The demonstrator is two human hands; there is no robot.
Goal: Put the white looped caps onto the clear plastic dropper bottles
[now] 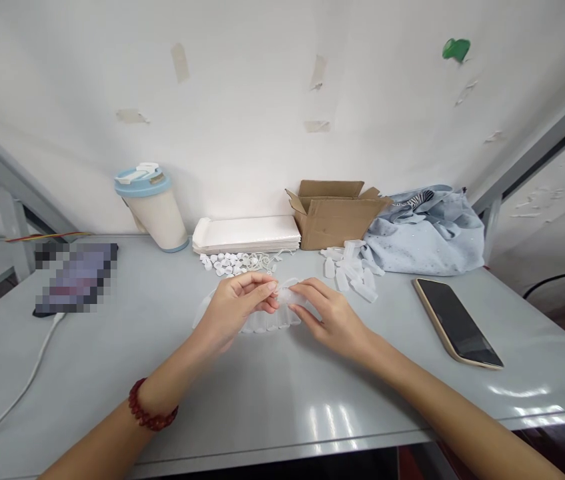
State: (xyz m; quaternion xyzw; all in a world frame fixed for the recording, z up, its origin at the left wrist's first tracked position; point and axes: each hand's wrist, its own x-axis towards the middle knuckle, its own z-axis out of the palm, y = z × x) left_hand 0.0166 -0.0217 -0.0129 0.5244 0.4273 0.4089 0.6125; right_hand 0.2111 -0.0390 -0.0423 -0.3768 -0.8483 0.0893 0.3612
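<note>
Two hands: the left hand (245, 299) and right hand (333, 315) are pinching one translucent piece (285, 295) between them.
Translucent row (269, 323): it is lying beneath them, apparently done.
Loose pile (353, 272): it is sitting beyond the right hand, seemingly unworked.
Small white pieces (222, 262): they are lying heaped, likewise.
Tabletop (312, 390): it is stretching toward its front edge; the phone (457, 323) is limiting rightward room.

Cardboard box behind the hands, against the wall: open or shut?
Open: the cardboard box has its flaps splayed, not folded across the top. Contents: cannot tell.
</note>
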